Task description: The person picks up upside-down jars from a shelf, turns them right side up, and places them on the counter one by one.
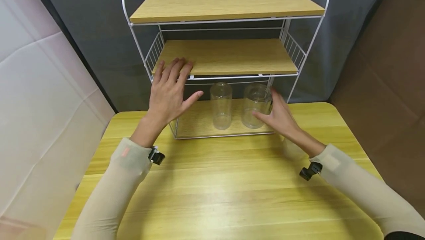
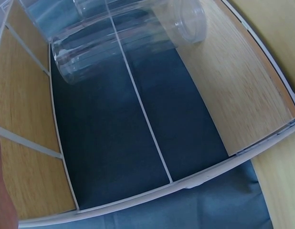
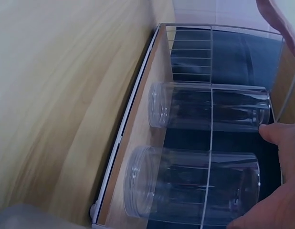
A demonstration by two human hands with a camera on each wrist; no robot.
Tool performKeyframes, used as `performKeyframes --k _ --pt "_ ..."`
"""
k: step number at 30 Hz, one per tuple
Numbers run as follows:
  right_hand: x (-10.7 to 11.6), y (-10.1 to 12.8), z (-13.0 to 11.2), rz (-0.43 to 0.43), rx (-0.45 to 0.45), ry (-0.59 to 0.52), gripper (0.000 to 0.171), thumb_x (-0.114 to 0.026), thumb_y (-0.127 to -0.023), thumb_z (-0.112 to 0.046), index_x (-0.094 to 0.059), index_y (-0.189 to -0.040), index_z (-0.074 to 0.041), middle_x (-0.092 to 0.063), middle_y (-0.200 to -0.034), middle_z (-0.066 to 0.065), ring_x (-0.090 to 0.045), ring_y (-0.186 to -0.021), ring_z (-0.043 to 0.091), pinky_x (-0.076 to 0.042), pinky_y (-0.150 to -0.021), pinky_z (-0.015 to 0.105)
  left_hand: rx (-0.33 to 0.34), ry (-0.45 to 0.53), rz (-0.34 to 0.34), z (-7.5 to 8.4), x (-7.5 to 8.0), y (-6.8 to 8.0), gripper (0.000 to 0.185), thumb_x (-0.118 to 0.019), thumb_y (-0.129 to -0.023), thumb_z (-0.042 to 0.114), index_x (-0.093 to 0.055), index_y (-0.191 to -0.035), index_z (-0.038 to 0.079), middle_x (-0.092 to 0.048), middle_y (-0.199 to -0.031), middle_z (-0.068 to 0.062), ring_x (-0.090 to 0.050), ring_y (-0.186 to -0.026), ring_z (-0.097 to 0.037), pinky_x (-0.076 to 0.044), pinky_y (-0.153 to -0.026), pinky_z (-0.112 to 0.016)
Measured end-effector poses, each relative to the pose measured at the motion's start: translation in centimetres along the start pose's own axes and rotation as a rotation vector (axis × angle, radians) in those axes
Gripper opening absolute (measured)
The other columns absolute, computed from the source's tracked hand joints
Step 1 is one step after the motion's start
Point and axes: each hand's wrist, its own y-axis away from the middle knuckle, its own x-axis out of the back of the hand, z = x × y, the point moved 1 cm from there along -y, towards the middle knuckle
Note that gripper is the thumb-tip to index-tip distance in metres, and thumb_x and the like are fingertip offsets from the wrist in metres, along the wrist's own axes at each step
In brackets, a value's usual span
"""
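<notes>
A white wire rack (image 1: 307, 53) with three wooden shelves stands on a yellow wooden table (image 1: 212, 188). Two clear jars stand mouth-down on its bottom shelf: a narrow jar (image 1: 221, 105) (image 3: 209, 107) and, to its right, a wider jar (image 1: 255, 103) (image 3: 190, 191). My left hand (image 1: 170, 85) lies flat with spread fingers on the front edge of the middle shelf. My right hand (image 1: 277, 112) reaches around the wider jar, its thumb (image 3: 281, 136) at the front and its fingers along the right side, fairly straight. The left wrist view shows the narrow jar (image 2: 119, 45) and the bottom shelf (image 2: 233, 86).
Dark grey fabric (image 1: 99, 29) hangs behind the rack. A pale wall panel (image 1: 43, 103) lies to the left and a brown surface (image 1: 388, 66) to the right. The top shelf (image 1: 225, 5) holds nothing. Bare tabletop stretches in front of the rack.
</notes>
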Motion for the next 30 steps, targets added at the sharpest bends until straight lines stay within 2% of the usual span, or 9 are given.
performKeyframes --k 5,10,17,22,25,30 --pt "-0.4 -1.3 -0.1 0.032 0.010 0.005 0.110 -0.088 -0.087 -0.036 -0.022 -0.164 0.007 -0.031 -0.163 0.037 -0.034 -0.150 0.053 -0.030 -0.124 0.063 -0.005 -0.003 0.018 0.0 0.0 -0.1 0.086 -0.040 -0.101 0.074 -0.048 -0.155 0.007 -0.053 -0.154 -0.019 -0.047 -0.145 -0.038 -0.029 -0.124 -0.062" --pt "-0.8 -2.4 0.2 0.039 0.010 0.018 0.116 -0.090 -0.084 -0.035 -0.019 -0.164 0.010 -0.026 -0.165 0.039 -0.030 -0.152 0.054 -0.027 -0.126 0.061 -0.007 0.003 0.014 0.0 -0.1 0.0 0.085 -0.046 -0.100 0.072 -0.047 -0.155 0.007 -0.052 -0.154 -0.019 -0.046 -0.145 -0.038 -0.029 -0.124 -0.063" --pt "-1.1 -3.6 0.4 0.047 -0.021 0.032 0.111 -0.089 -0.085 -0.034 -0.023 -0.162 0.011 -0.034 -0.159 0.042 -0.040 -0.144 0.058 -0.038 -0.118 0.065 0.003 0.002 0.008 0.0 0.0 0.0 0.085 -0.047 -0.099 0.071 -0.047 -0.156 0.008 -0.052 -0.154 -0.019 -0.046 -0.146 -0.038 -0.027 -0.125 -0.061" --pt "-1.3 -4.0 0.4 0.051 -0.028 0.040 0.098 -0.089 -0.083 -0.036 -0.039 -0.155 0.007 -0.048 -0.148 0.040 -0.051 -0.134 0.056 -0.046 -0.110 0.066 0.007 0.003 0.002 0.0 0.0 0.1 0.085 -0.051 -0.097 0.069 -0.047 -0.156 0.008 -0.052 -0.155 -0.019 -0.045 -0.146 -0.038 -0.027 -0.125 -0.061" --pt "-1.3 -4.1 0.4 0.050 -0.031 0.045 0.094 -0.089 -0.082 -0.035 -0.043 -0.153 0.007 -0.051 -0.145 0.039 -0.053 -0.131 0.055 -0.047 -0.108 0.066 0.005 0.005 0.003 0.1 0.0 0.1 0.085 -0.052 -0.097 0.069 -0.047 -0.156 0.008 -0.052 -0.154 -0.019 -0.046 -0.146 -0.038 -0.027 -0.125 -0.061" --pt "-1.2 -3.9 0.2 0.058 -0.019 0.054 0.095 -0.092 -0.080 -0.032 -0.045 -0.153 0.006 -0.048 -0.147 0.038 -0.052 -0.132 0.055 -0.045 -0.110 0.066 0.002 0.002 0.000 0.1 0.1 0.1 0.086 -0.044 -0.100 0.073 -0.046 -0.156 0.008 -0.051 -0.154 -0.020 -0.045 -0.146 -0.038 -0.026 -0.126 -0.061"
